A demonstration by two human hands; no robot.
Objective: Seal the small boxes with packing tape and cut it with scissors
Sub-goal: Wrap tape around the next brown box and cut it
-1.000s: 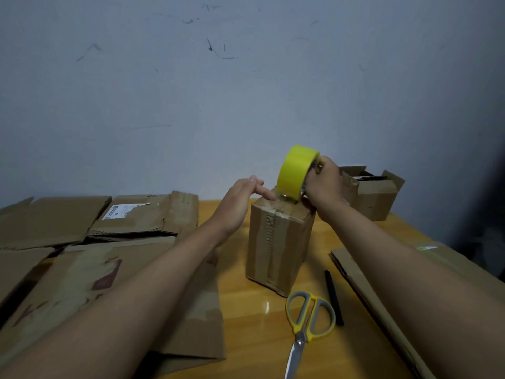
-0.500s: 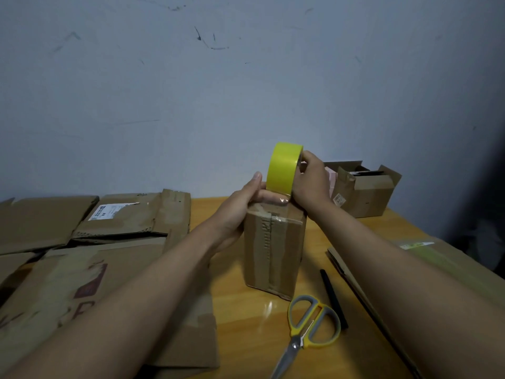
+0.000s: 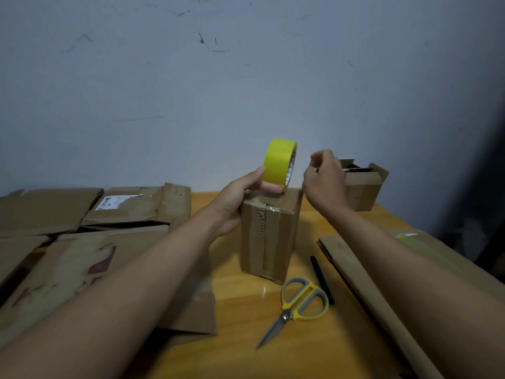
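A small upright cardboard box stands in the middle of the wooden table. On its top, set on edge, is a yellow tape roll. My left hand grips the roll from the left, thumb under it and fingers against its face, with the palm against the box's upper left side. My right hand hovers just right of the roll above the box's right top corner, fingers loosely curled with nothing visible in them. Yellow-and-grey scissors lie shut in front of the box, blades pointing toward me.
A black pen lies right of the scissors. An open small box sits at the back right near the wall. Flattened cardboard covers the left side, and more flat cardboard lies along the right edge.
My right hand has let go of the tape roll and drawn off to the right. My left hand has shifted from the box top onto the roll and now holds it.
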